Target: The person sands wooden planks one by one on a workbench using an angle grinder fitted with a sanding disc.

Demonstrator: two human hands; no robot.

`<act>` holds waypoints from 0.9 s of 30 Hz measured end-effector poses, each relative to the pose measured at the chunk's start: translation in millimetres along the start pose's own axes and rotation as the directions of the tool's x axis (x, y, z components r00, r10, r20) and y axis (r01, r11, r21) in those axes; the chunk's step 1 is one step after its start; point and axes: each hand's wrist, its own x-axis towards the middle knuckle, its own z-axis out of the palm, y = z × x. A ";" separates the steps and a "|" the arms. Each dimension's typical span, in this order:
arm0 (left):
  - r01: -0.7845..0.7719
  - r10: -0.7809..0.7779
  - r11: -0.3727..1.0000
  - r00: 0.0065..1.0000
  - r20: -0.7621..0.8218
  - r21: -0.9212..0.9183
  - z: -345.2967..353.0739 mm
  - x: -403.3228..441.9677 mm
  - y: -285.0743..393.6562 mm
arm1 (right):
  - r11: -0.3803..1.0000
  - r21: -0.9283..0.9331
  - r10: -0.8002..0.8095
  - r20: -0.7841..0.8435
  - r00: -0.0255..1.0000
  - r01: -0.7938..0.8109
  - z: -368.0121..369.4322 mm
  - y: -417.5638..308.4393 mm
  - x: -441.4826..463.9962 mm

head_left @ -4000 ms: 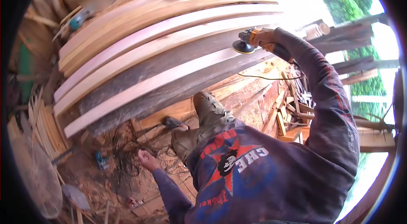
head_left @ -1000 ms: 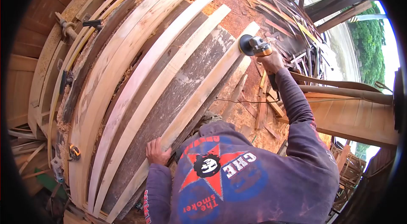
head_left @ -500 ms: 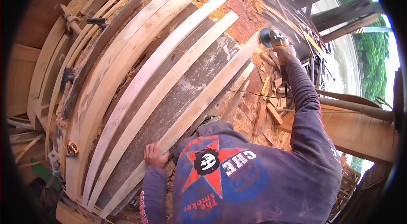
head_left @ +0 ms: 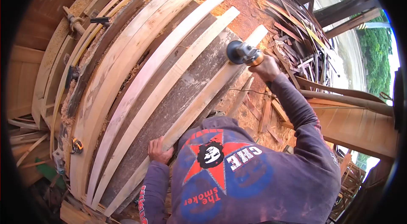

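My right hand (head_left: pixel 266 68) is wrapped around an angle grinder (head_left: pixel 249 53) with an orange-and-grey body. The grinder's dark round disc (head_left: pixel 234 52) lies against the upper part of a long curved timber (head_left: pixel 199 99). Low on the same timber, my left hand (head_left: pixel 160 150) grips its edge, fingers bent over the wood. Between the hands the timber is pale, with brownish streaks. A printed dark sweatshirt (head_left: pixel 258 177) fills the lower middle and hides part of the timber's near side.
More curved timbers (head_left: pixel 165 73) lie side by side to the left over a dark weathered board (head_left: pixel 182 92). A tape measure (head_left: pixel 77 145) sits at far left, below a clamp (head_left: pixel 75 24). Wood offcuts (head_left: pixel 292 37) and sawdust cover the ground at right. A cord (head_left: pixel 250 91) crosses there.
My right hand has brought the grinder back from the timber's far end, down and leftward along its surface. My left hand keeps its hold on the timber.
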 end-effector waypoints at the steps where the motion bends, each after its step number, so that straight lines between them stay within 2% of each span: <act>1: -0.007 0.007 1.000 1.000 -0.013 -0.006 -0.2 1.9 -1.0 | 0.999 -0.023 0.023 0.015 1.000 -0.022 8.1 -23.4 -15.6; 5: 0.001 -0.001 1.000 1.000 -0.001 -0.012 1.3 0.4 -0.4 | 0.992 -0.126 -0.018 0.076 0.997 0.028 34.6 -74.9 -63.3; 10: -0.004 0.004 1.000 1.000 -0.008 -0.018 -1.4 2.0 0.4 | 0.976 -0.187 -0.097 0.099 0.990 0.114 82.0 -80.1 -107.9; 11: -0.016 0.016 0.999 1.000 -0.004 -0.028 -1.3 1.4 0.4 | 0.973 -0.217 -0.044 0.142 0.989 0.075 90.4 -86.6 -118.4; 13: -0.015 0.015 0.999 1.000 -0.006 -0.032 -1.0 2.7 0.2 | 0.977 -0.192 -0.065 0.153 0.986 0.094 114.1 -80.9 -137.0; 15: -0.024 0.024 0.999 1.000 0.002 -0.043 -1.8 3.1 -0.6 | 0.961 -0.223 -0.130 0.168 0.977 0.166 135.1 -82.9 -155.2; 17: -0.023 0.024 0.999 1.000 0.010 -0.049 -2.7 1.9 -1.4 | 0.961 -0.245 -0.079 0.184 0.980 0.124 145.7 -94.2 -171.8; 19: -0.008 0.008 0.999 1.000 -0.003 -0.050 -2.7 1.7 -1.0 | 0.953 -0.258 -0.109 0.194 0.975 0.157 145.2 -90.2 -173.2; 22: 0.010 -0.011 0.997 1.000 -0.020 -0.071 -1.2 1.0 -1.7 | 0.961 -0.256 -0.058 0.200 0.978 0.110 115.8 -94.0 -153.4; 23: 0.019 -0.021 0.997 1.000 -0.022 -0.073 -1.2 0.6 -2.2 | 0.956 -0.289 -0.009 0.146 0.989 0.052 108.4 -94.3 -145.0; 25: 0.030 -0.030 0.998 1.000 0.001 -0.061 -1.2 -0.4 -2.2 | 0.975 -0.220 0.049 0.092 0.995 -0.028 89.7 -96.3 -126.2; 27: 0.032 -0.032 0.997 0.999 0.011 -0.063 -3.7 -0.5 -2.3 | 0.977 -0.209 0.036 0.025 0.999 -0.030 73.4 -70.1 -97.1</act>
